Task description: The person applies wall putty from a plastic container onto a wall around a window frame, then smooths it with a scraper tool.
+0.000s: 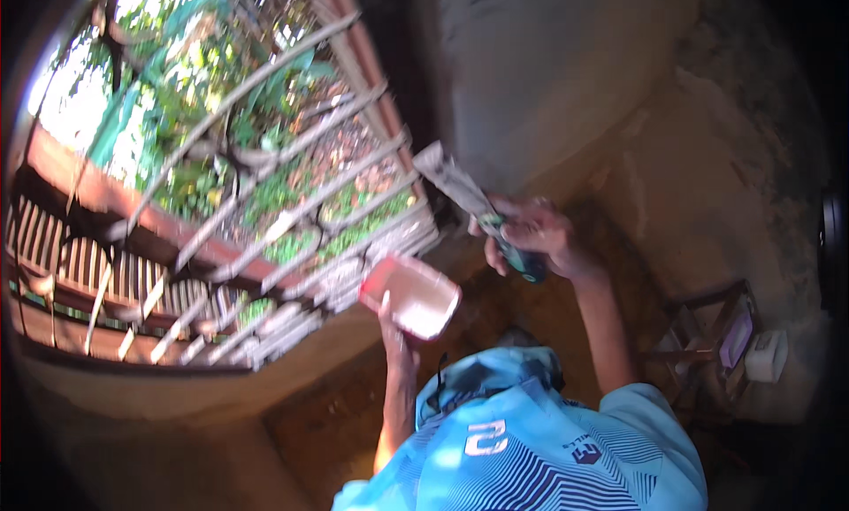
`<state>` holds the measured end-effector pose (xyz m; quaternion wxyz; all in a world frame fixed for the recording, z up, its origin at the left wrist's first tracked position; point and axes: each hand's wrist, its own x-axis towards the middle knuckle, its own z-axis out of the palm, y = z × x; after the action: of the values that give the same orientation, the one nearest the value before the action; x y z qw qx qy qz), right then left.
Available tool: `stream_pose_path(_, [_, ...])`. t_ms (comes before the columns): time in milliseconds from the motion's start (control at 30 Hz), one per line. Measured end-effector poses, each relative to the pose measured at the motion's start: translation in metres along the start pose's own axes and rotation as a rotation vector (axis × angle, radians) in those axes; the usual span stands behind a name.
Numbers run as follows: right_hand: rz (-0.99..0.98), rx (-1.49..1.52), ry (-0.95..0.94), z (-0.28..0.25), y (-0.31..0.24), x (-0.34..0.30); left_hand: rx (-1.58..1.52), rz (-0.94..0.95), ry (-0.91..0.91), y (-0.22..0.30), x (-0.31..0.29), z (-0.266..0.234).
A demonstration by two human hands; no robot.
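Note:
My right hand (544,232) is closed around the dark green handle of a putty knife (453,179). Its flat blade, smeared with a pale coating, points up and left toward the window frame's corner. Lower and to the left, my left hand (396,334) grips a red-rimmed rectangular tub (409,297) from beneath. The inside of the tub looks pale and whitish; whether it holds filler I cannot tell. Putty knife and tub are apart.
A barred window (292,166) with a wooden frame fills the left, plants outside it. Grey plaster wall (566,69) rises beyond the knife. At the lower right stands a small wooden shelf (707,334) with a lilac item, beside a white container (767,356).

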<state>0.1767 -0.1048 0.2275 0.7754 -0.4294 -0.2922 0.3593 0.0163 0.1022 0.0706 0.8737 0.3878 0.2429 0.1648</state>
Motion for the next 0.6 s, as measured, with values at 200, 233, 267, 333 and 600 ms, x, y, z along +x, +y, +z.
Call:
stream_pose_path(200, [0.033, -1.216, -0.009, 0.034, 0.036, -0.054, 0.013, 0.001, -0.009, 0.025, 0.024, 0.03])
stream_pose_path(233, [0.05, -1.203, -0.031, 0.038, 0.035, -0.058, 0.06, 0.005, 0.018, 0.029, 0.025, 0.032])
stream_pose_path(267, [0.095, -1.273, -0.018, 0.04, 0.034, -0.063, 0.079, 0.006, 0.019, 0.029, 0.026, 0.027])
stream_pose_path(333, [0.166, -1.46, 0.024, 0.042, 0.04, -0.069, 0.092, -0.001, 0.019, 0.028, 0.028, 0.024])
stream_pose_path(600, [0.067, -1.637, 0.014, 0.04, 0.08, -0.079, 0.101, -0.019, 0.075, 0.022, 0.017, 0.023])
